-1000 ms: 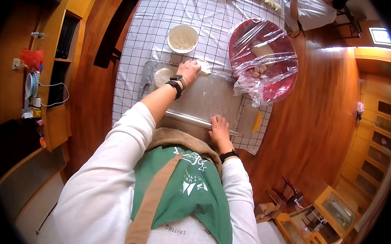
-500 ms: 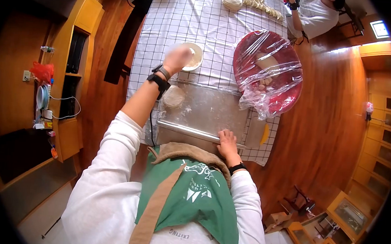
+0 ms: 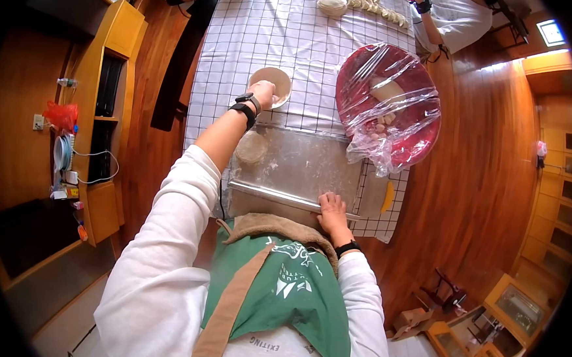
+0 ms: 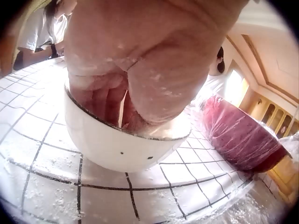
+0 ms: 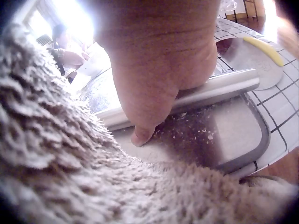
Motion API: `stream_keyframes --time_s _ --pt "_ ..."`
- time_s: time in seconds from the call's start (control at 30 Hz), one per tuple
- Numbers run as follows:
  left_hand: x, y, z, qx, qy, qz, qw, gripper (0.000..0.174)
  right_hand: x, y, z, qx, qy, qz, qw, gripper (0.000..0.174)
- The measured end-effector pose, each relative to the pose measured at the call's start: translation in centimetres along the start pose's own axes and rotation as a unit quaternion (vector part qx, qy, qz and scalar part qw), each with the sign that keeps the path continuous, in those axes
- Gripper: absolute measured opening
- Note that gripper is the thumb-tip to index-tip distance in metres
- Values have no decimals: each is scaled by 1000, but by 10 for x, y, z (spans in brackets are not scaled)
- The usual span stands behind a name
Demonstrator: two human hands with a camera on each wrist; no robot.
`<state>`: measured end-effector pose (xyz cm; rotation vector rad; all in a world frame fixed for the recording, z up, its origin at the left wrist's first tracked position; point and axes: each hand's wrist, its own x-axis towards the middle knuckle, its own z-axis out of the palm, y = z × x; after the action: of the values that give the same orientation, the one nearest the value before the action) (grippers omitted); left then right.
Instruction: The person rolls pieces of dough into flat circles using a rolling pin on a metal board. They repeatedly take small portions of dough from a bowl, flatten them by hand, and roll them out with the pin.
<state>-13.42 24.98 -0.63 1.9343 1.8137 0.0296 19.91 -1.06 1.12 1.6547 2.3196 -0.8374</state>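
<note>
My left hand point(image 3: 263, 93) reaches down into a white bowl point(image 4: 107, 147) of flour beyond the board. In the left wrist view its fingers point(image 4: 100, 100) curl below the rim, and the pale edge of a flat piece of dough point(image 4: 123, 109) shows between fingers and thumb; most of the piece is hidden. My right hand point(image 3: 332, 211) grips a metal rolling pin point(image 3: 272, 192) near its right end, the thumb point(image 5: 140, 136) down on the near side. The pin lies across the front of a floured metal board point(image 3: 307, 160). A round pale dough disc point(image 3: 251, 147) rests at the board's left.
A red basin point(image 3: 427, 122) under plastic wrap, with dough inside, stands at the right. A dough scraper with a yellow handle point(image 3: 388, 196) lies right of the board. Far back are a pale ball point(image 3: 332, 5) and rows of dumplings point(image 3: 375, 6). Other people sit at the table's far sides.
My left hand has left the board's far edge, the flat dough there gone with it, and moved over and down into the bowl. My right hand stays on the rolling pin.
</note>
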Motion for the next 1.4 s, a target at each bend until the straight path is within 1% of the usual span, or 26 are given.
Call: stream_keyframes --time_s 0.03,0.07,0.13,0.2,0.23,0.27,0.33,0.37,0.43,0.5,0.57,0.63,0.67,0.73,0.77,0.87,0.97,1.0,1.07,1.13,1.2,1.27,1.33,1.37,1.4 --pt "0 4 -2 2 22 -12 1000 25 1 1 1 0 2 1 1000 47" --pt "0 3 -8 -100 49 -4 994 25 -1 2 3 0 6 1 1000 47" --pt "10 -7 -7 -144 17 12 989 24 -1 3 5 0 8 -3 1000 48" --pt "17 -21 -7 -272 -4 19 962 22 0 4 6 -6 2 -7 1000 49" --pt "15 -19 -17 -291 -31 -12 956 20 0 5 7 -4 1 -7 1000 49" --pt "31 -37 -2 -76 41 -9 996 19 0 6 9 -8 -1 -7 1000 49" --pt "27 -36 -1 -73 69 -48 994 20 1 6 9 -14 -2 -7 1000 50" --pt "25 -35 -1 -73 70 -47 994 20 1 6 9 -17 2 -7 1000 50" --pt "12 -24 -12 1 149 -16 989 17 1 6 8 -20 5 -5 1000 49" --pt "3 -9 -25 -5 132 -19 991 18 0 4 7 -12 -1 2 1000 52" --pt "1 0 -25 -11 115 -25 993 20 0 5 7 -8 -2 2 1000 52" --pt "3 5 -22 13 -9 -9 1000 29 0 4 6 -4 -3 1 1000 52" --pt "4 6 -15 13 -9 -9 1000 29 1 4 5 -5 -7 2 1000 52" --pt "2 13 -5 26 51 -48 997 37 1 4 6 -5 -12 4 1000 52" --pt "5 15 -3 31 1 -75 997 37 1 4 7 -5 -7 3 1000 52" --pt "9 16 3 40 3 -75 996 37 -1 5 8 -3 -1 2 1000 52" --pt "34 -6 27 9 13 -67 998 38 0 4 7 -2 -1 2 1000 52" --pt "27 1 19 10 13 -66 998 38 0 3 6 -4 -2 5 1000 51" --pt "2 24 -7 20 42 -90 995 38 0 3 5 0 -3 6 1000 51" --pt "-2 24 -4 31 43 -91 994 38 0 3 4 2 -6 5 1000 50" --pt "-1 27 -4 46 28 -73 996 36 0 3 5 -3 -3 5 1000 50" --pt "2 20 3 47 40 -68 996 34 0 3 4 -3 -4 5 1000 50" --pt "8 15 7 -18 80 -87 993 31 0 2 4 -3 -3 7 1000 49" --pt "13 10 7 -67 85 -86 990 31 1 2 3 -3 -3 9 1000 50" --pt "21 0 9 -67 85 -86 990 31 0 1 4 -2 -4 10 1000 50"
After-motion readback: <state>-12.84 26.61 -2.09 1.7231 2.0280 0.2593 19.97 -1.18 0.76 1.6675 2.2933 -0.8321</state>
